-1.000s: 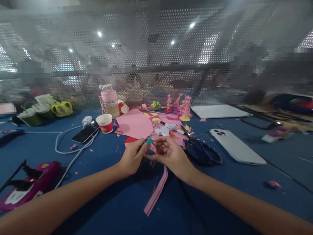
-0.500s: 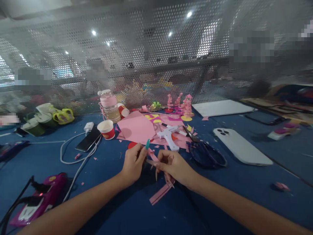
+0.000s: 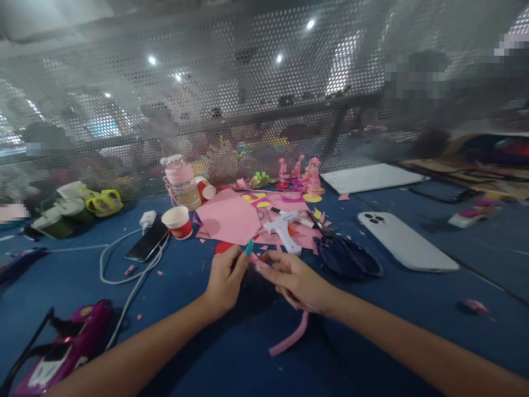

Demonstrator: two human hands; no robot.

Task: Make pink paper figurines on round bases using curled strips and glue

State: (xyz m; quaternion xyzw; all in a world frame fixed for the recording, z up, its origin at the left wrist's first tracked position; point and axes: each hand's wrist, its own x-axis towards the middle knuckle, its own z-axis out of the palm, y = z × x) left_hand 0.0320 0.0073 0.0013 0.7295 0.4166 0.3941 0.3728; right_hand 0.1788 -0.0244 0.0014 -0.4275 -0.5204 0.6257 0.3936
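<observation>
My left hand [image 3: 222, 280] is closed in a pinch above the blue table, its thumb with a long teal nail pointing up. Between thumb and finger it grips one end of a pink paper strip [image 3: 291, 339]. My right hand [image 3: 298, 280] pinches the same strip close to the left fingertips. The strip's middle is hidden behind the right palm, and its free end curves down below that hand. Just beyond my hands lie a white glue gun [image 3: 285, 230] and a large sheet of pink paper [image 3: 229, 215].
A paper cup [image 3: 177, 222], pink-lidded bottle [image 3: 181, 182] and black phone [image 3: 147, 241] with white cable stand left. To the right are a dark blue pouch [image 3: 349, 258] and white phone [image 3: 407, 241]. Small pink figures [image 3: 312, 175] stand behind; a purple device [image 3: 68, 347] sits front left.
My right fingers have closed in beside the left fingertips. The strip's hanging end has shifted right and now curves instead of lying straight. The left hand has barely moved.
</observation>
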